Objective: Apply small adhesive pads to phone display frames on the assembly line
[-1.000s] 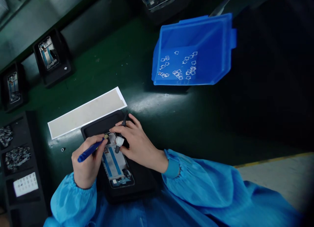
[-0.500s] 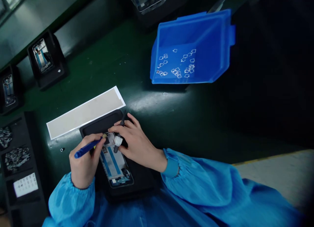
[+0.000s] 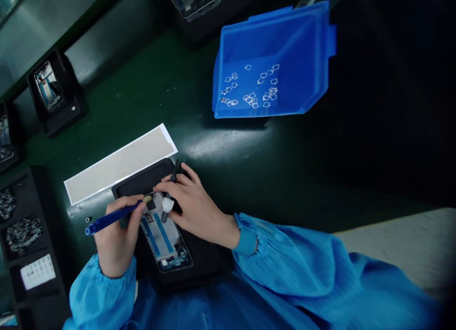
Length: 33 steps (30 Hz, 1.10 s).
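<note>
- Your left hand (image 3: pixel 116 242) pinches the blue pen-like tool (image 3: pixel 114 217) near its yellowish tip, thumb and forefinger closed round it.
- That tool slants, butt to lower left, tip up and right at the phone frame's (image 3: pixel 164 237) top end.
- Your right hand (image 3: pixel 201 213) curves its fingers, slightly parted, round a black tool (image 3: pixel 164 217) with a white block; whether your forefinger touches the frame is hard to tell.
- The frame lies in the black tray (image 3: pixel 124 183), its long axis running steeply from upper left to lower right.
</note>
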Each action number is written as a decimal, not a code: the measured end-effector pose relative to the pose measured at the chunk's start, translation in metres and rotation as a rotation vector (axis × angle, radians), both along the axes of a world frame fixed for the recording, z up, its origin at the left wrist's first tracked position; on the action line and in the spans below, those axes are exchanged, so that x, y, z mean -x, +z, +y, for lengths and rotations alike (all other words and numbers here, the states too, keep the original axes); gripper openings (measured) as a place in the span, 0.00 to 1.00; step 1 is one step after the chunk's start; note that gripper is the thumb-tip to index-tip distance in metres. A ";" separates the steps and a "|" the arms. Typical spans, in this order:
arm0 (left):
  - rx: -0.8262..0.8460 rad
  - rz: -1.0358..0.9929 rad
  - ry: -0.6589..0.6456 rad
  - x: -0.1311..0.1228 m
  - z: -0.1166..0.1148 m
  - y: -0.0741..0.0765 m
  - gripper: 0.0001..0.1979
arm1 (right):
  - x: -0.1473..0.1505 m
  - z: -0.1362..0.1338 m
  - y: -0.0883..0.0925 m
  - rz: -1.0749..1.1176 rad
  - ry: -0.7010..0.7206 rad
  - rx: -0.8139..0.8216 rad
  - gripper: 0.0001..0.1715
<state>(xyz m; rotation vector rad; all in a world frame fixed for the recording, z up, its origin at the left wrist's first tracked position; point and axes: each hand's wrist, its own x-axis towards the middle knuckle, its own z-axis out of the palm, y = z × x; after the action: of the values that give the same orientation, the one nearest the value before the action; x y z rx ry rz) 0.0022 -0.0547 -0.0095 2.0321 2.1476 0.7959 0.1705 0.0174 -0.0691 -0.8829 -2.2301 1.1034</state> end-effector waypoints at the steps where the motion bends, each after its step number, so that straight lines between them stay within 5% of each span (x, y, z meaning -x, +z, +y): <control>1: 0.013 0.010 -0.001 0.000 0.001 0.000 0.07 | 0.000 0.000 0.000 -0.001 0.001 0.001 0.22; 12: 0.045 0.076 0.010 0.002 0.001 -0.001 0.06 | 0.000 0.000 0.000 -0.001 0.002 0.001 0.21; 33: -0.023 0.098 -0.175 -0.002 -0.004 -0.007 0.09 | 0.000 0.000 0.001 -0.008 0.005 -0.005 0.20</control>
<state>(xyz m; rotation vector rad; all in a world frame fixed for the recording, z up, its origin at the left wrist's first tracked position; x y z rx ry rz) 0.0041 -0.0584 -0.0164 2.2766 1.9799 0.7157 0.1710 0.0173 -0.0686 -0.8809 -2.2418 1.0975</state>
